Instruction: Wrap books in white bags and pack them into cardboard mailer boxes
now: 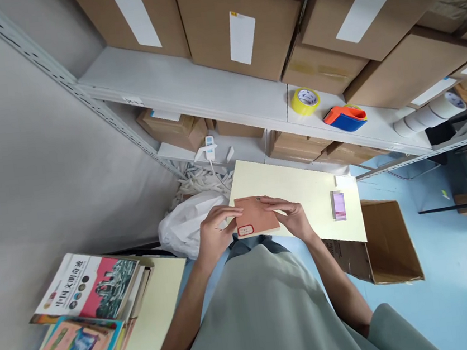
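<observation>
I hold a thin reddish-brown book (255, 215) with a small red-bordered label at its near corner, over the near edge of a pale yellow table (298, 190). My left hand (214, 234) grips its left edge, fingers curled over the top. My right hand (289, 216) grips its right edge, with the fingers bent along the far side. A small pink-purple item (339, 205) lies on the table to the right of my right hand.
A stack of colourful books (87, 293) sits on a second yellow table at lower left. A white plastic bag (186, 225) lies beside my left hand. An open cardboard box (388, 241) stands on the blue floor at right. Shelves hold cardboard boxes, yellow tape (305, 100) and a tape dispenser (345, 117).
</observation>
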Available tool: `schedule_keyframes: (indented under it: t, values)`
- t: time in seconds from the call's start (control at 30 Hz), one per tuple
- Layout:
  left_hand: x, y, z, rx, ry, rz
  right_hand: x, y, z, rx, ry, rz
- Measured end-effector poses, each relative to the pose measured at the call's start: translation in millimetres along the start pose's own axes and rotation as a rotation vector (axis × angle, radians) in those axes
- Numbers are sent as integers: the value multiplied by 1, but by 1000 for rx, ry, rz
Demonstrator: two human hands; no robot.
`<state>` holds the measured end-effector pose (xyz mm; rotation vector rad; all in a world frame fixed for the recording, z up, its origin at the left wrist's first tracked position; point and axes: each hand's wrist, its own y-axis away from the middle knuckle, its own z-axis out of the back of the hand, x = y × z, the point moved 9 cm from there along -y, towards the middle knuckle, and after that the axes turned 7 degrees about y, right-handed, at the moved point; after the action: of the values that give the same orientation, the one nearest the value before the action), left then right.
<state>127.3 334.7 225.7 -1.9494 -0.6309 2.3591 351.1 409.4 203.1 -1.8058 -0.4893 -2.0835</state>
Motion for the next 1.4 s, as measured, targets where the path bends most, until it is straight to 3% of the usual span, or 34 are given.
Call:
schedule_keyframes:
  t: [0.13, 0.23, 0.4, 0.53, 0.67, 0.87, 1.1, 1.4]
  values:
    - [-2, 5, 1, -22, -12, 32, 3, -3, -3, 40, 18, 61]
    - [8, 13, 1, -56, 22, 175, 4, -5, -1, 73, 59, 90]
    - [25, 26, -11, -69, 31, 346, -17, -5, 13, 58, 43, -13]
    - [29, 24, -30, 30, -8, 365, -33, -3, 27, 49, -54, -67]
    - [29, 20, -44, 41, -20, 340, -44, -2, 42, 84, -52, -54]
    - [23, 15, -58, -42, -32, 347, -52, -6, 50, 138, -122, -95]
    - [12, 9, -73, -94, 6, 450, -38, -14, 49, 126, -127, -216]
    - [12, 5, -81, -130, 12, 437, -38, -24, 58, 161, -161, -198]
